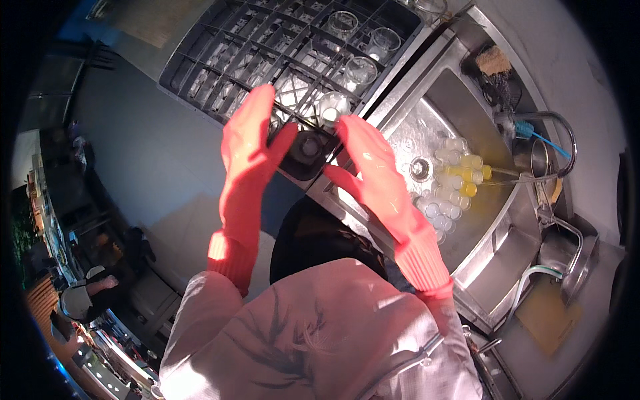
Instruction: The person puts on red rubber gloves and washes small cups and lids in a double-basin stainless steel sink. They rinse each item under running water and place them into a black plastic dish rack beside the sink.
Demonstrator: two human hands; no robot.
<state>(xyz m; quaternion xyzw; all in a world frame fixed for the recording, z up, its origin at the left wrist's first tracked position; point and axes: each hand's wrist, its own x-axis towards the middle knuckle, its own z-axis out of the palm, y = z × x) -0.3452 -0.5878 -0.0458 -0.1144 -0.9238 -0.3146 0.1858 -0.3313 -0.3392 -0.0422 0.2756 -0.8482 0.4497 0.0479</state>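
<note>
Both hands wear red rubber gloves and reach forward over the near corner of a dark plastic glass rack. My left hand has its thumb apart from the fingers above the compartments, with nothing seen between them. My right hand is beside the rack's right edge, thumb also apart. Its fingertips come close to a clear glass; I cannot tell whether they touch. Farther back in the rack stand a glass, another glass and a third. A shadowed round base shows in the corner compartment between my hands.
To the right, a steel sink holds several small translucent and yellow cups near the drain. A curved faucet and a blue brush are beyond. Another person is at the far left.
</note>
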